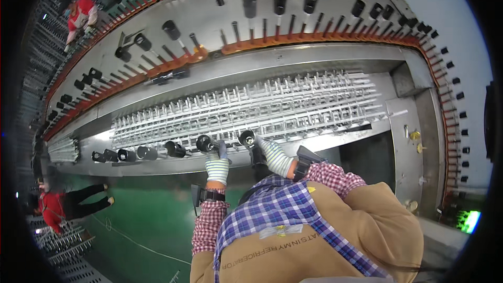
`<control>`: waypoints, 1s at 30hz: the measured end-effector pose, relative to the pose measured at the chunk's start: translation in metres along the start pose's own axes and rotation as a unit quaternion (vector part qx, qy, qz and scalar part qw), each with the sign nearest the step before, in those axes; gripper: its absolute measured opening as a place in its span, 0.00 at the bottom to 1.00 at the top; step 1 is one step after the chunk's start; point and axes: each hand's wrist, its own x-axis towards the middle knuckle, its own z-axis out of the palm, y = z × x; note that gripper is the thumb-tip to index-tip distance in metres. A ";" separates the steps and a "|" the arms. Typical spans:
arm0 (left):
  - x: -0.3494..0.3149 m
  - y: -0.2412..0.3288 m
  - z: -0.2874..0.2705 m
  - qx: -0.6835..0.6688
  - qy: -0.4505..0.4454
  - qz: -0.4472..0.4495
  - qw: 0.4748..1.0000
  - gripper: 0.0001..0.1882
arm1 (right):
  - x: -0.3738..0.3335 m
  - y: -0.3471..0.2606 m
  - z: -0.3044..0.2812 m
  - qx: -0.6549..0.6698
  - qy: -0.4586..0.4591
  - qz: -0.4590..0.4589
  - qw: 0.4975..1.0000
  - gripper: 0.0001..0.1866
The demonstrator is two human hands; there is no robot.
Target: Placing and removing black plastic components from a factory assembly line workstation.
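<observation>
Both my hands wear white gloves with coloured stripes and reach over the near edge of a metal bench. My left hand (218, 163) is closed on a black cup-shaped part (204, 143), its open end facing up and away. To the right, my right hand (276, 157) grips another black cup-shaped part (246, 138), which shows a pale inside. Its fingers are partly hidden behind the part. Left of my hands, several similar black parts, including a tilted one (174, 149) nearest to me, stand or lie along the bench's front ledge (173, 166).
Silver pronged racks (241, 107) cover the bench. Beyond them an orange-edged conveyor track (314, 36) carries upright rods, some topped with black cups, and curves down the right side. One person in red (81, 18) is at far left; another (55, 209) is at lower left on green floor.
</observation>
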 end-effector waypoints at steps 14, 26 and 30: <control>-0.003 -0.004 -0.003 -0.026 0.008 0.028 0.999 0.29 | -0.026 0.029 -0.046 0.020 0.111 0.238 0.965 0.20; 0.042 -0.103 0.038 0.190 0.191 0.086 0.959 0.17 | 0.019 0.031 -0.307 -0.310 0.038 -0.106 0.944 0.11; 0.022 -0.073 0.032 0.309 0.206 0.022 0.928 0.26 | 0.075 0.098 -0.448 0.081 0.555 0.041 0.827 0.23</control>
